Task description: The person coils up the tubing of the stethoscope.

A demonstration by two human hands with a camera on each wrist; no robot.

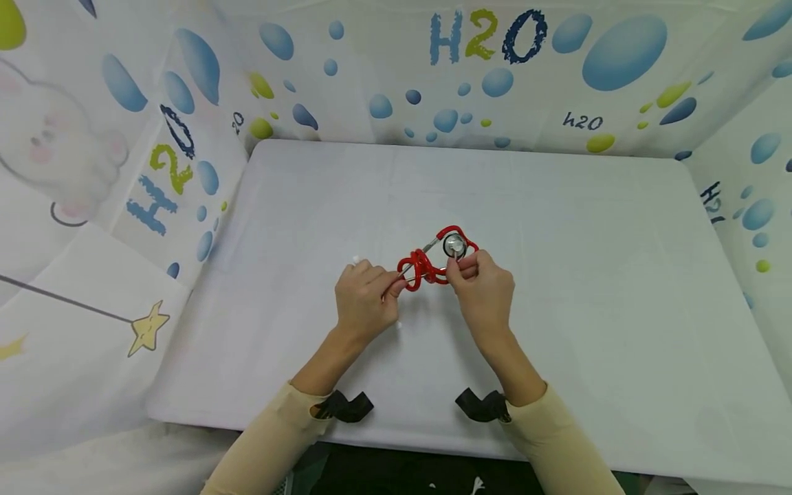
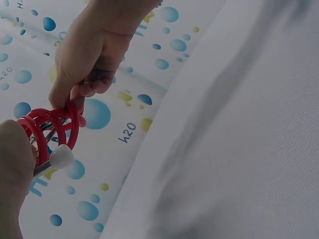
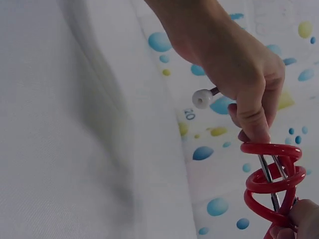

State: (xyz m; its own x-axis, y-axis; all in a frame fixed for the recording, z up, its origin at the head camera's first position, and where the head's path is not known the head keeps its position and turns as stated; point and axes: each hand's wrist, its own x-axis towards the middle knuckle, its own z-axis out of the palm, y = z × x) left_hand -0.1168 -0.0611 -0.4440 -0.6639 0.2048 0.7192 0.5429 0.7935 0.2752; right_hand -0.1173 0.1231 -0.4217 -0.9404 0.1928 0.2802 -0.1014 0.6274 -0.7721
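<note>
Both hands hold a stethoscope above the middle of the table. Its red tubing (image 1: 422, 267) is wound in several loops around the metal ear tubes (image 3: 267, 172). My left hand (image 1: 368, 297) grips the ear-tube end, and a white ear tip (image 2: 62, 156) sticks out beside it. Another white ear tip (image 3: 202, 99) pokes out past the left hand in the right wrist view. At the opposite end, my right hand (image 1: 485, 292) pinches the stethoscope next to the round metal chest piece (image 1: 454, 245). Part of the tubing there is hidden behind the right fingers.
A white cloth covers the table (image 1: 594, 289). Upright fabric walls (image 1: 383, 75) printed with blue and green drops enclose its back and sides. Black straps (image 1: 482, 405) hang at both sleeve cuffs, above the table's front edge.
</note>
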